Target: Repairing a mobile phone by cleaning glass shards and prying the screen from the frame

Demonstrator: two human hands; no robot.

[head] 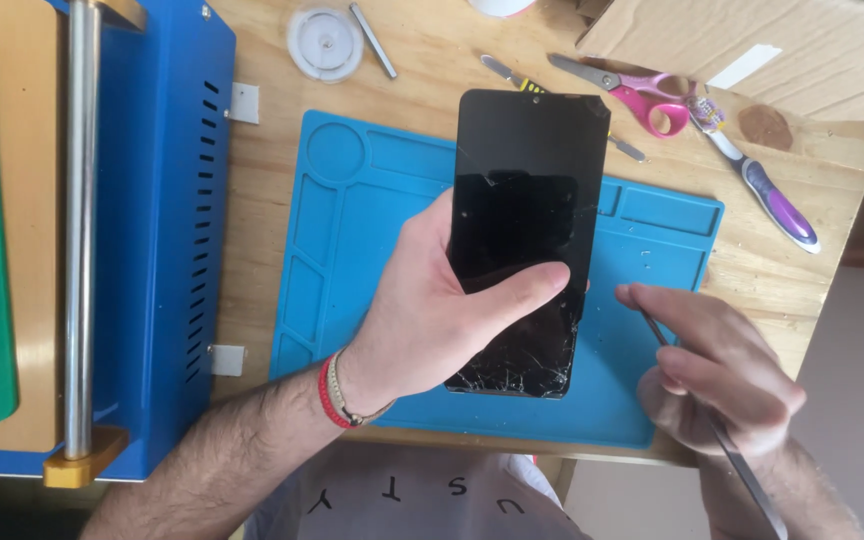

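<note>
Above the blue mat (352, 250), the left hand (432, 320) gripped the phone (527, 230) upright, while the right hand (722, 370), just right of its cracked lower edge, pinched a thin tool (742, 470).

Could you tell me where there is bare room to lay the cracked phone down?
The blue mat is bare left of the phone, toward the blue machine. Crowded: the table's far edge, with scissors, toothbrush and cardboard.
</note>
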